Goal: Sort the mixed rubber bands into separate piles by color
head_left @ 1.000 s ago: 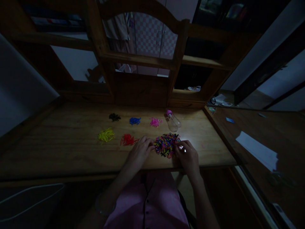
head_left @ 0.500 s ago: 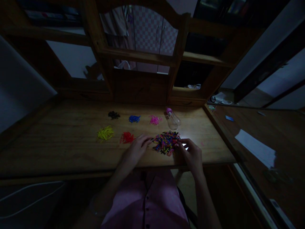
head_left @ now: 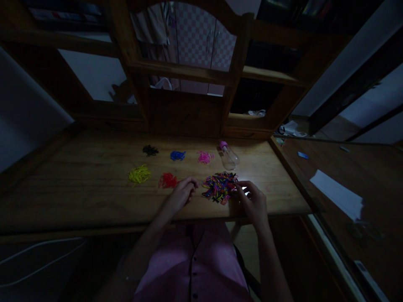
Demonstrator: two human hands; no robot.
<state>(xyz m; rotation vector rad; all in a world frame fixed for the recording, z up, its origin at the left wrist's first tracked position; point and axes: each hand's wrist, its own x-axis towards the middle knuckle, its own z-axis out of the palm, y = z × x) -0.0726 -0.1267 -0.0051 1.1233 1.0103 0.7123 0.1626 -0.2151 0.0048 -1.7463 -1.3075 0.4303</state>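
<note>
A mixed heap of small coloured rubber bands [head_left: 220, 187] lies on the wooden desk in front of me. Just left of it is my left hand [head_left: 184, 193], its fingers curled closed and apart from the heap; what they hold, if anything, is too small to make out. My right hand [head_left: 253, 201] rests at the heap's right edge, thumb and forefinger pinched together against the bands; anything between them is hidden. Closest to my left hand lies a small red pile [head_left: 168, 180]. Beyond are a yellow pile [head_left: 139, 174], a black pile [head_left: 150, 150], a blue pile [head_left: 178, 155] and a pink pile [head_left: 205, 157].
A clear bulb-shaped bottle [head_left: 229, 157] with a pink cap lies behind the heap. Wooden shelving [head_left: 185, 113] rises along the desk's back edge. On the brown surface to the right are white papers [head_left: 336, 195] and a small blue packet [head_left: 302, 155].
My left hand has drawn back slightly leftward from the heap, and its fingers have curled in. My right hand stays at the heap's right edge, nearly unmoved.
</note>
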